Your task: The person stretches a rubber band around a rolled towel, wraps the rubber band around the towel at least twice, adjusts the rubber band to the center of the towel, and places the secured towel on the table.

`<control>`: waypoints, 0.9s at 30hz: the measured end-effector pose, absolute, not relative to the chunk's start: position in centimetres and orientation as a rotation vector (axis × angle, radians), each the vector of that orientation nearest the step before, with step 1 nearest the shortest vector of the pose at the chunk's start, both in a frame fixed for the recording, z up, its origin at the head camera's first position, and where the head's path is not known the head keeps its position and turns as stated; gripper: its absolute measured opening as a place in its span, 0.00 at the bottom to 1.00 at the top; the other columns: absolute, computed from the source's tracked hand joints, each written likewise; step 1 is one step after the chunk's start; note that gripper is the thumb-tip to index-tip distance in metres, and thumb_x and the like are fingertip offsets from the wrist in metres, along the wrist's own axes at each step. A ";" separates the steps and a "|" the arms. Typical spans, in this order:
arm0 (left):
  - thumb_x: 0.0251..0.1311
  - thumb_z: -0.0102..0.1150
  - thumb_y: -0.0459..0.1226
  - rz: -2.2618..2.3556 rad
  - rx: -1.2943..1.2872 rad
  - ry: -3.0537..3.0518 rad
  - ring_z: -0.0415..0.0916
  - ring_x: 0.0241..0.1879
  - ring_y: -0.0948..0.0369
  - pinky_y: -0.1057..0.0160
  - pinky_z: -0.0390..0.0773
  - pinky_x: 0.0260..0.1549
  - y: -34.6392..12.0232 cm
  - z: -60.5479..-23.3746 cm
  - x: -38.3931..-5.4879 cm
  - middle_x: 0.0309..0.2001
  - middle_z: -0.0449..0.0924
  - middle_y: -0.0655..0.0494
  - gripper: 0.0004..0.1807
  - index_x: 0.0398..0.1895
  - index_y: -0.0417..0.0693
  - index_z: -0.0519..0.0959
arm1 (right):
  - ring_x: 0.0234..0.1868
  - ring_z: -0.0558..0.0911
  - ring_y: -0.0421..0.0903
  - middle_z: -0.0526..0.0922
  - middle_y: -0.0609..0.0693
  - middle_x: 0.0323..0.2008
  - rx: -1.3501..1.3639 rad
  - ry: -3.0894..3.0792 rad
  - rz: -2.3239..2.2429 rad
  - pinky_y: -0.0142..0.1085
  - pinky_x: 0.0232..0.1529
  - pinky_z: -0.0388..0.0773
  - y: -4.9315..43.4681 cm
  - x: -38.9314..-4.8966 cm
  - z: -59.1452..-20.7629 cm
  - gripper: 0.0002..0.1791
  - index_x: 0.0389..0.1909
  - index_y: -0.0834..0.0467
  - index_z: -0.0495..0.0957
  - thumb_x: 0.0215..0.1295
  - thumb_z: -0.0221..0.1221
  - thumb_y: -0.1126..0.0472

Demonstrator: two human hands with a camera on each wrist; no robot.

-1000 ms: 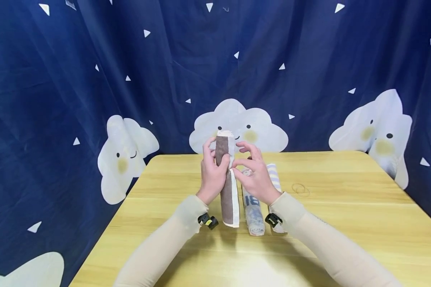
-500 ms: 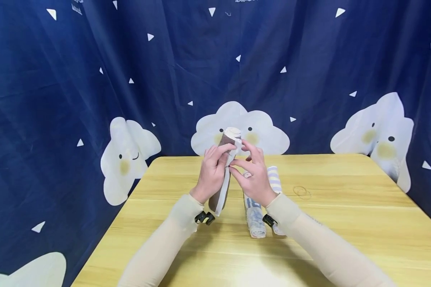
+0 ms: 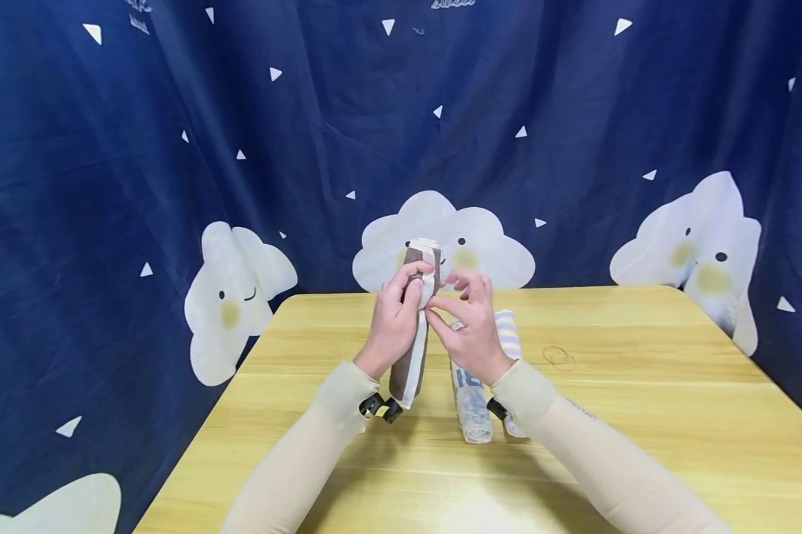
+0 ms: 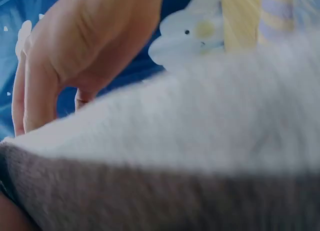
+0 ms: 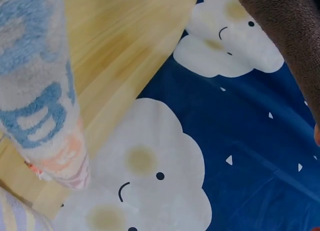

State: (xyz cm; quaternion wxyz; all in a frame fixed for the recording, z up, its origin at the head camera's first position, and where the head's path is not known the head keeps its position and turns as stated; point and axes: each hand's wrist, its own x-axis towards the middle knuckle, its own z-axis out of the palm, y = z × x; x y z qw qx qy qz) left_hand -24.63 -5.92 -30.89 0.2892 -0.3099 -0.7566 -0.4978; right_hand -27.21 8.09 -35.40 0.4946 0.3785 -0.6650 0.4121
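A brown towel with a white edge strip (image 3: 412,365) is rolled up and held tilted above the table in the head view. My left hand (image 3: 392,319) grips its upper half, thumb and fingers wrapped over the roll. On the other side, thumb and index finger of my right hand (image 3: 470,326) pinch at the white strip about halfway along, where it is nipped in. The roll's brown side (image 5: 287,41) shows at the upper right of the right wrist view. In the left wrist view the towel (image 4: 200,121) is blurred and close, with the right hand (image 4: 85,51) behind it.
Two more rolled towels lie right of the hands: one white with blue lettering (image 3: 472,411), one striped (image 3: 507,334). Thin rubber bands (image 3: 559,359) lie farther right on the wooden table (image 3: 641,415). A dark blue cloud-print curtain (image 3: 401,96) hangs behind.
The brown towel has tilted, its lower end swinging left and its white strip turning toward the camera. My left fingers have come over its front. The right hand keeps pinching at mid-length.
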 end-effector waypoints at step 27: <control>0.57 0.57 0.32 -1.204 -0.999 -2.075 0.65 0.43 0.59 0.59 0.68 0.41 -9.0 -29.2 -24.9 0.44 0.71 0.54 0.11 0.44 0.48 0.79 | 0.35 0.63 0.49 0.62 0.52 0.29 1.193 -1.701 0.878 0.37 0.39 0.59 8.8 -25.6 -33.4 0.03 0.22 0.58 0.73 0.47 0.52 0.68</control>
